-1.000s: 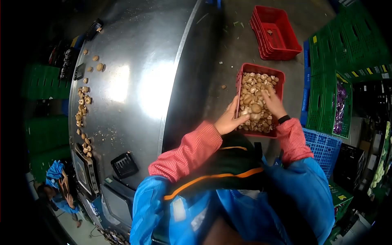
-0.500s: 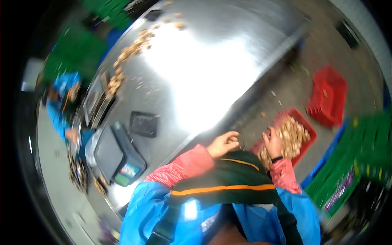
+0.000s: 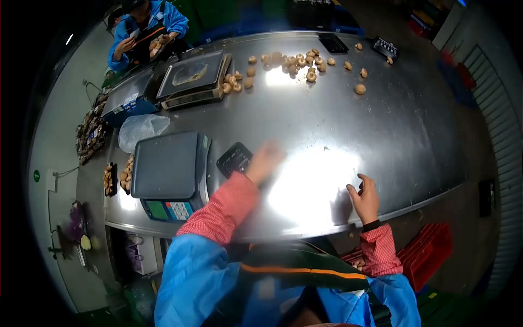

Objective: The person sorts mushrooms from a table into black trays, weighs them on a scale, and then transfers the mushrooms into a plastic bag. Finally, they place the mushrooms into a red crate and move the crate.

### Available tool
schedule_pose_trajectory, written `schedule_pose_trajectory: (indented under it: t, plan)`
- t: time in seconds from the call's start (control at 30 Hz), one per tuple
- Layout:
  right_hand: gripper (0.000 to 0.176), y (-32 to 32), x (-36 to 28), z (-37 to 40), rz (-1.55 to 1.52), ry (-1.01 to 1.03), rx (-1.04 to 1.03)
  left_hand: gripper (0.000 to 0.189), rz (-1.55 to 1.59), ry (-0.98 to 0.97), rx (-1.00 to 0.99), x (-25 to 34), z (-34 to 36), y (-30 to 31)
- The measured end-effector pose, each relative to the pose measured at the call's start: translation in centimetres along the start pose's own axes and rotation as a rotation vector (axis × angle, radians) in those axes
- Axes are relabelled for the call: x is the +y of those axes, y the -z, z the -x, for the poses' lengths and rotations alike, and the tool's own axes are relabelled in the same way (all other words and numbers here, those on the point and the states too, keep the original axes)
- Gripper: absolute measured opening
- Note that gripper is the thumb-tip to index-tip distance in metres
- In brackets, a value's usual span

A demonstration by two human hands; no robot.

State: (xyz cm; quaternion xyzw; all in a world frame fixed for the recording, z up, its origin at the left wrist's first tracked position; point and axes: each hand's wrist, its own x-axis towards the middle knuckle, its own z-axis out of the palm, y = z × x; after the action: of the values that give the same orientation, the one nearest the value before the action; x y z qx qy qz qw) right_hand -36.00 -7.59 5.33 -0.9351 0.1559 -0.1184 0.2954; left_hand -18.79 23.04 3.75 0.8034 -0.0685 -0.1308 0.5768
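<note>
My left hand [image 3: 266, 162], smeared by motion, is over the steel table [image 3: 403, 136] beside a small black plastic tray [image 3: 233, 159]. Its fingers are too blurred to make out. Near the table's front edge, my right hand [image 3: 366, 203] has thumb and fingers apart, with nothing visible between them. Below that edge, a red crate of mushrooms [image 3: 357, 262] is mostly hidden by my right sleeve and the table. A grey scale [image 3: 166, 166] stands to the left of the tray.
Loose brown mushrooms [image 3: 310, 75] lie along the table's far side. Another black tray [image 3: 333, 43] sits behind them. A second scale [image 3: 192, 79] and a clear plastic bag [image 3: 143, 131] are at the left. Across the table stands a person [image 3: 147, 32] holding a filled tray. Red crates [image 3: 427, 253] stand on the floor at right.
My view has turned from the floor crates to the table. My right hand has left the mushroom crate and come up to the table edge; my left hand has moved out beside the black tray.
</note>
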Motion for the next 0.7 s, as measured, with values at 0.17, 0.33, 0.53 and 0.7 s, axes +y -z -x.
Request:
schedule_pose_trajectory:
  t: [0.17,0.33,0.53,0.7]
  plan:
    - [0.054,-0.3,4.1,-12.6,-0.056,-0.053,-0.014,0.086,0.039,0.095,0.135,-0.5,-12.5,5.9]
    - [0.073,-1.0,10.7,-30.5,-0.068,-0.181,-0.037,0.105,-0.16,0.061,0.115,0.4,-23.7,6.9]
    - [0.089,-2.5,15.3,-49.3,0.19,-0.299,0.019,0.123,-0.441,-0.033,0.167,0.5,-39.2,6.1]
    - [0.087,-6.7,17.1,-60.8,0.143,-0.362,-0.084,0.133,-0.656,0.062,0.245,-0.4,-47.3,7.6]
